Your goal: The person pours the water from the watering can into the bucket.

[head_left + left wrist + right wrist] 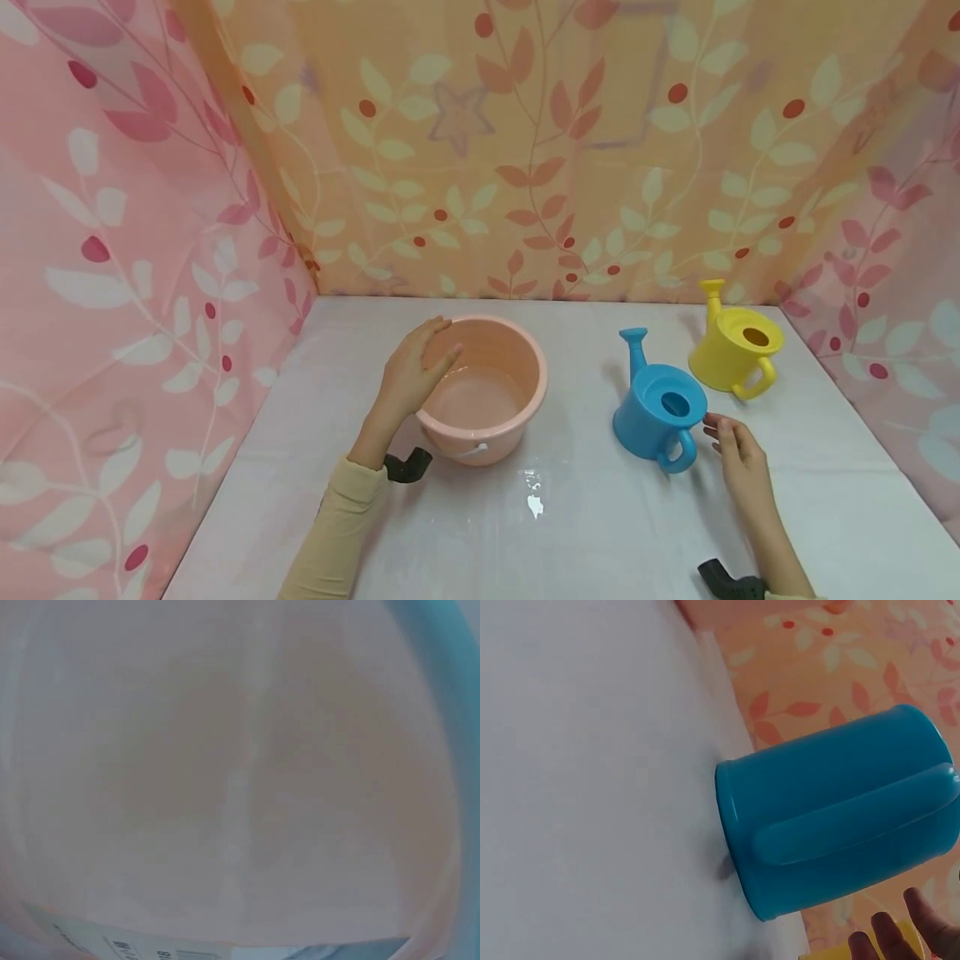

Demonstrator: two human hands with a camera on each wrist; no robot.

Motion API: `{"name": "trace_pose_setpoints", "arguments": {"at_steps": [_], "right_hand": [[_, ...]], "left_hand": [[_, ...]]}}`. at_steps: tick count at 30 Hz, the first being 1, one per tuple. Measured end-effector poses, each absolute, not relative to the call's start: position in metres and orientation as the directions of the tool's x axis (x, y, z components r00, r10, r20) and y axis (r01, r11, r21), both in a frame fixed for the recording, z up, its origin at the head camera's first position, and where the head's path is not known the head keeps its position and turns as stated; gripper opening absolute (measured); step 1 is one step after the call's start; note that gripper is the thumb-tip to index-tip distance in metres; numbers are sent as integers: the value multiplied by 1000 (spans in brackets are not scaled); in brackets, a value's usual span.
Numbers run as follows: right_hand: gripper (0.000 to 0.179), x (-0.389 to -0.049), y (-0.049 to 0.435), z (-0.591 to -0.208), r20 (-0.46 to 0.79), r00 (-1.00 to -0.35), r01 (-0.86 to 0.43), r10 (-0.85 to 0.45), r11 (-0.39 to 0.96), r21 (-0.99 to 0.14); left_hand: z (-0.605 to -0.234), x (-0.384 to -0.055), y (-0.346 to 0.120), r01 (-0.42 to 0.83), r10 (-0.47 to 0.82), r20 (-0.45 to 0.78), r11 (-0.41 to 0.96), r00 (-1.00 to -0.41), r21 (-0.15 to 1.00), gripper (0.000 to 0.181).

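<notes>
We took the blue can (pixel 643 423), upright on the worktop (pixel 585 533) right of the bucket (pixel 487 392), for stiff, light plastic, though whether it held water we could not tell; its smooth side looked slippery, so the looped handle (pixel 855 817) seemed the surest hold. The right hand (pixel 742 462) hung just beside it, fingers loosely parted, holding nothing. The bucket looked light too, best taken by its rim; there the left hand (pixel 408 367) rested, fingers fairly straight, thumb spread wide over the inside. Beyond the blue can, farther right, stood the yellow can (pixel 720 358).
</notes>
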State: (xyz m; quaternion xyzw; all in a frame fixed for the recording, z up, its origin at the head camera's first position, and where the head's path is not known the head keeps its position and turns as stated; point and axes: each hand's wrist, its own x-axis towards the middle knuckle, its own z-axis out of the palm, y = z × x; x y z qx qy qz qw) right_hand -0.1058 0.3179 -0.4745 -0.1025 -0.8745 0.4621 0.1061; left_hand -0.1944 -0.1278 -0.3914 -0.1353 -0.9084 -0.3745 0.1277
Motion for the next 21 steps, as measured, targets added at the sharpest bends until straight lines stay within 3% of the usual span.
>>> {"name": "trace_pose_setpoints", "arguments": {"at_steps": [21], "right_hand": [[37, -91, 293, -473, 103, -978, 16, 180, 562, -827]], "left_hand": [[-391, -194, -128, 334, 143, 327, 676, -934, 657, 52]]}}
